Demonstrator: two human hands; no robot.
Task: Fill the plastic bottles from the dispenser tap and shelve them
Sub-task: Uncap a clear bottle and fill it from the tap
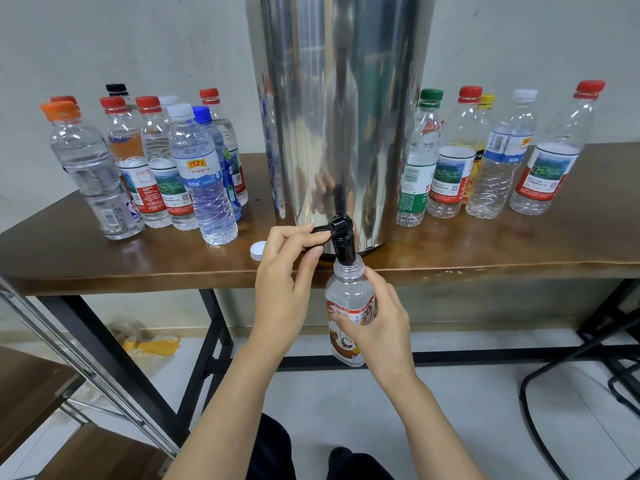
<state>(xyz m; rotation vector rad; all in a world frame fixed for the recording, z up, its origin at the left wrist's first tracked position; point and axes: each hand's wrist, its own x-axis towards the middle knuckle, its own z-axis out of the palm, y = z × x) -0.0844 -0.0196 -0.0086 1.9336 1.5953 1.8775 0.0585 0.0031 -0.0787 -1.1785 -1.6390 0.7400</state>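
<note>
A tall steel dispenser [339, 109] stands on the brown table [485, 244]. Its black tap [341, 237] juts over the front edge. My left hand [287, 271] pinches the tap's lever between thumb and fingers. My right hand [377, 323] grips an uncapped plastic bottle [348, 299] with a red and brown label, its mouth pushed up against the spout. A white cap [257, 250] lies on the table just left of the tap.
Several capped bottles with water [204, 174] stand left of the dispenser; several capped, mostly empty-looking ones [498, 161] stand to its right. A shelf with metal rails [69, 393] sits at lower left. Black chair legs [571, 375] are at right. A yellow bag [152, 344] lies under the table.
</note>
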